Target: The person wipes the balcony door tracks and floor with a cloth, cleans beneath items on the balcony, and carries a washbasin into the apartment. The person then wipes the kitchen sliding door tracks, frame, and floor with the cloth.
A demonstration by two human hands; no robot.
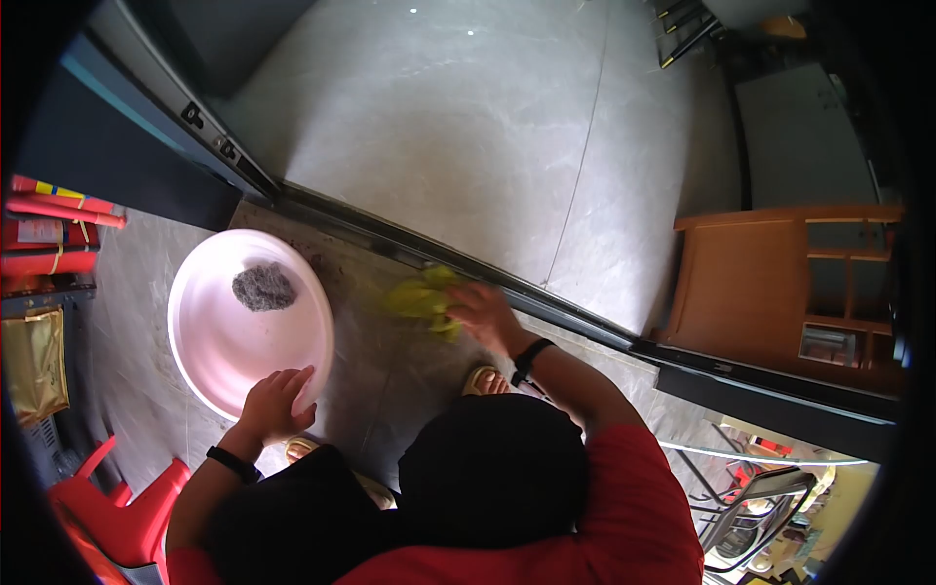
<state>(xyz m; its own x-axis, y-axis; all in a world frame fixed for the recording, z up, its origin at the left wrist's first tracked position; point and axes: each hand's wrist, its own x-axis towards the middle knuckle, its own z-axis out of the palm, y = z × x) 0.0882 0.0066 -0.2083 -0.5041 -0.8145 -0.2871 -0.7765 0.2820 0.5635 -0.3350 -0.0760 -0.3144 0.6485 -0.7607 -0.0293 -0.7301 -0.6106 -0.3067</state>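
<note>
A pale pink basin [210, 336] stands on the floor at the left with a dark grey scouring pad [264, 287] inside it. My left hand [276, 402] is at the basin's near right rim, thumb and fingers apart; whether it presses on the rim is hard to tell. Beside the door track, my right hand [480, 314] is closed on a yellow-green cloth [426, 295], which is blurred by motion and low over the floor. The black metal door track [390, 244] runs just beyond the cloth.
Dark stains mark the floor between basin and track. A red plastic stool [132, 512] stands at lower left, below red packages [54, 234] and a gold bag [37, 366]. Past the track are a brown wooden cabinet [741, 283] and grey tiles [439, 136]. Folding chairs [760, 497] lean at lower right.
</note>
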